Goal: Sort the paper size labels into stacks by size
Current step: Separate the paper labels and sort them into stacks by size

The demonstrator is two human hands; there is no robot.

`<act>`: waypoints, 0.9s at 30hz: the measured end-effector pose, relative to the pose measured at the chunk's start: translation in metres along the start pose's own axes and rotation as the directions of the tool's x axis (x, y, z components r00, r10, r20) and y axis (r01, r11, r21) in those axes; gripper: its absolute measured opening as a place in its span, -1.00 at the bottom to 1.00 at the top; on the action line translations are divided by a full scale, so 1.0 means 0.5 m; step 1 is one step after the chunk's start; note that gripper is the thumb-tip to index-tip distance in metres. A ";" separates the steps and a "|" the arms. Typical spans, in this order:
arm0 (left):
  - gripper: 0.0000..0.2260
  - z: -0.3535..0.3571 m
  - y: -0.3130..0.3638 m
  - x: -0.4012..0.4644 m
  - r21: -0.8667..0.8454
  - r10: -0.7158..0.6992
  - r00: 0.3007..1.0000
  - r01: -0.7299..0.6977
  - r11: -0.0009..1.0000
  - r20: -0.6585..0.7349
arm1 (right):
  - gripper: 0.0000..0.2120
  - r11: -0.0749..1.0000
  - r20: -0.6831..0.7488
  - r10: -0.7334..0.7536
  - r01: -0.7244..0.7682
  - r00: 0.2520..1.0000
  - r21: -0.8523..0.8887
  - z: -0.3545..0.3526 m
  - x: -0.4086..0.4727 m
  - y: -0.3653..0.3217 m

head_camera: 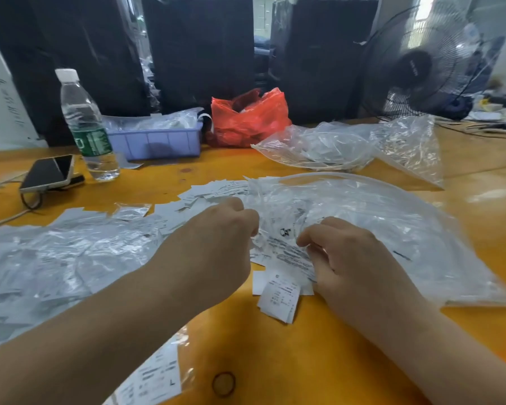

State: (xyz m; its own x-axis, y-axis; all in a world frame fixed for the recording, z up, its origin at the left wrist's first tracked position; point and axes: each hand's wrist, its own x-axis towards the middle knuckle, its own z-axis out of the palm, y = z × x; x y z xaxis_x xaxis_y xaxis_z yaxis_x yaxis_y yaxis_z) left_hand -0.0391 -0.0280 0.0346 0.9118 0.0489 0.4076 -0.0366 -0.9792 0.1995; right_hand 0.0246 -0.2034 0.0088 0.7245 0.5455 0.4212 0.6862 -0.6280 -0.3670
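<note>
Both hands curl over loose labels (278, 252) mid-table, left hand (216, 238) and right hand (354, 258) pinching them (grip partly hidden), labels lying between the fingertips.

Both forearms are bare to the frame's edge; left hand (216, 229) and right hand (354, 258) wear no gloves, rings or watch.

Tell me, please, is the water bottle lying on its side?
No, the water bottle stands upright on the table, cap on top, beside the phone.
</note>
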 end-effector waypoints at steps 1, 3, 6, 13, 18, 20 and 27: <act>-0.83 -0.004 -0.004 -0.004 -0.012 -0.012 1.000 0.012 1.000 0.004 | -0.79 0.999 0.005 -0.010 0.010 1.000 0.051 0.001 0.000 -0.004; -0.78 -0.013 -0.015 -0.013 -0.036 -0.024 1.000 0.024 0.999 -0.001 | -0.79 0.992 -0.004 -0.047 0.047 0.999 0.117 0.004 0.002 -0.015; -0.69 -0.029 -0.025 -0.028 -0.120 -0.081 0.996 0.083 0.989 0.020 | -0.78 0.975 -0.015 -0.108 0.109 0.994 0.192 0.003 0.011 -0.043; -0.77 -0.101 -0.079 -0.060 -0.512 -0.301 0.953 0.241 0.824 -0.035 | -0.73 0.904 0.041 -0.195 0.163 0.980 0.395 0.014 0.060 -0.148; -0.88 -0.132 -0.142 -0.097 -0.640 -0.410 0.910 0.283 0.714 -0.056 | -0.79 0.808 0.011 -0.228 0.182 0.974 0.561 0.031 0.108 -0.226; -0.89 -0.132 -0.170 -0.112 -0.709 -0.469 0.882 0.305 0.636 -0.040 | -0.81 0.754 -0.010 -0.222 0.179 0.975 0.632 0.047 0.124 -0.245; -0.72 -0.094 -0.215 -0.139 -0.786 -0.524 0.845 0.251 0.565 -0.106 | -0.82 0.496 0.006 -0.154 0.072 0.988 0.865 0.106 0.110 -0.239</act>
State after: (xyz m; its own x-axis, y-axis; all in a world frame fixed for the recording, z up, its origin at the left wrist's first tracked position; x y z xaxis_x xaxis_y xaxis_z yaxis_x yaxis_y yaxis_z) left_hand -0.1181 0.0834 0.0268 0.7464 0.5753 0.3346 -0.1128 -0.3862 0.9155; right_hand -0.0142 -0.0688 0.0320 0.6103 0.6392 0.4679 0.4486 0.2078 -0.8692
